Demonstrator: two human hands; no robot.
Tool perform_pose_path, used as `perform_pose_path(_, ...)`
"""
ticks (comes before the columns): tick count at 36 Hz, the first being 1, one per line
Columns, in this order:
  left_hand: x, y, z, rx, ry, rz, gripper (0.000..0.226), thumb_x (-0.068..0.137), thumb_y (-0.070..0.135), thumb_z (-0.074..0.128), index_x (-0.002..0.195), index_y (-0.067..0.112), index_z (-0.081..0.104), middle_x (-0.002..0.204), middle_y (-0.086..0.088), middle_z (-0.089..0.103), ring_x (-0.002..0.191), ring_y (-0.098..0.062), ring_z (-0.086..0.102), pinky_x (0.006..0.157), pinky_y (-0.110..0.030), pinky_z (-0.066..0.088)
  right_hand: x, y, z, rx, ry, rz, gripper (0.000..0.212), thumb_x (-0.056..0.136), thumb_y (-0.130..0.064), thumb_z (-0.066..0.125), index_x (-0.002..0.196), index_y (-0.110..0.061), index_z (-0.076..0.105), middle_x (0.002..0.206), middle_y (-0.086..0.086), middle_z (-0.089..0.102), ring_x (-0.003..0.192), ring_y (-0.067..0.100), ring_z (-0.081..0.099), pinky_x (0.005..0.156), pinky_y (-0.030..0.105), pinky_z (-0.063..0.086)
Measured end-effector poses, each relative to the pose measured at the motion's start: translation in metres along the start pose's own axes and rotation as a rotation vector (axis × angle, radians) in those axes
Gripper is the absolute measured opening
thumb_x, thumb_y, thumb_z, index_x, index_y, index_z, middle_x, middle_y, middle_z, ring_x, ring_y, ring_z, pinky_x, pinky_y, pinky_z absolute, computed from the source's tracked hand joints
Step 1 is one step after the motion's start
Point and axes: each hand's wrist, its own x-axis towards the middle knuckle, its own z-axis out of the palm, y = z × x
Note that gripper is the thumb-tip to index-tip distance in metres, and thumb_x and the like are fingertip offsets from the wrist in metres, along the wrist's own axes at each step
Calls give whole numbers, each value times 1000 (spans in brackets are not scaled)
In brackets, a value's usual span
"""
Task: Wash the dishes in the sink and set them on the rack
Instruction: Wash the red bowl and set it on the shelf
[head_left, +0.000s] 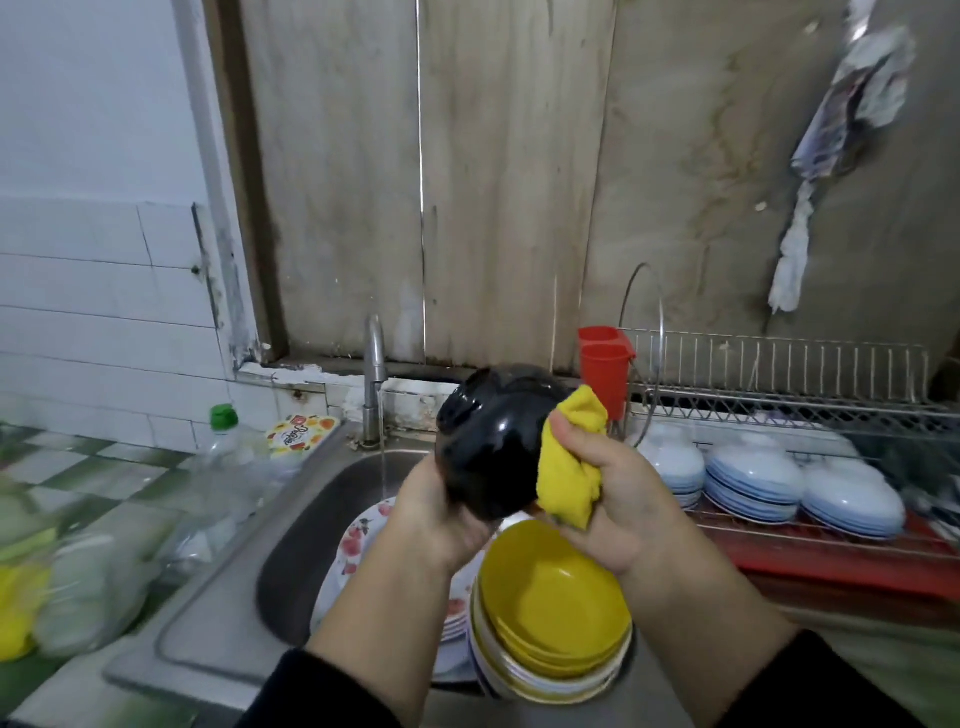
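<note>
L hand (441, 512) grips black bowl (493, 447); R hand (613, 483) presses yellow cloth (569, 467) on it.

1 head-worn wide-angle view, facing forward and down, close above the sink (311, 499)

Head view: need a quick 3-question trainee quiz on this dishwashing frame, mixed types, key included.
1. True or false: water is running from the metal faucet.
2. Which hand grips the yellow cloth? A) left hand B) right hand
3. Fill in: the glossy black bowl is held above the steel ____.

Key: 1 true; 2 B; 3 sink. The stacked yellow bowls lie unwashed below; the white-blue bowls sit upside down on the wire rack.
</note>
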Motion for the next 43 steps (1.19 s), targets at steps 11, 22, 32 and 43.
perform_pose_path(11, 0, 34, -21, -149, 6, 59, 44, 92, 47, 50, 118, 15, 65, 113, -18, 67, 101, -36, 62, 82, -45, 52, 4, 31, 16, 225, 228, -18, 31, 89, -39, 53, 83, -11, 65, 75, 12, 73, 62, 26, 70, 59, 41, 58)
perform_pose_path(22, 0, 53, -39, 52, 100, 380, 38, 87, 49, 58, 102, 14, 67, 94, -10, 74, 78, -24, 72, 65, -34, 56, 22, 16, 25, -483, 176, -268, 24, 89, -4, 58, 108, -15, 66, 69, -8, 70, 59, 3, 64, 53, 17, 51)
perform_pose_path(32, -2, 47, -55, 265, 248, 529, 15, 87, 35, 64, 96, 22, 64, 87, -1, 72, 77, -16, 69, 72, -34, 56, 10, 20, 27, -1338, 34, -427, 36, 83, 8, 54, 80, -27, 64, 86, -2, 68, 75, 12, 61, 65, 20, 46)
perform_pose_path(43, -10, 52, -53, 588, 328, 638, 63, 69, 76, 53, 98, 22, 63, 103, -1, 68, 98, -19, 63, 94, -41, 49, 17, 2, 36, -803, 128, -108, 18, 89, -2, 57, 90, -19, 63, 78, 0, 71, 68, 13, 67, 62, 26, 55)
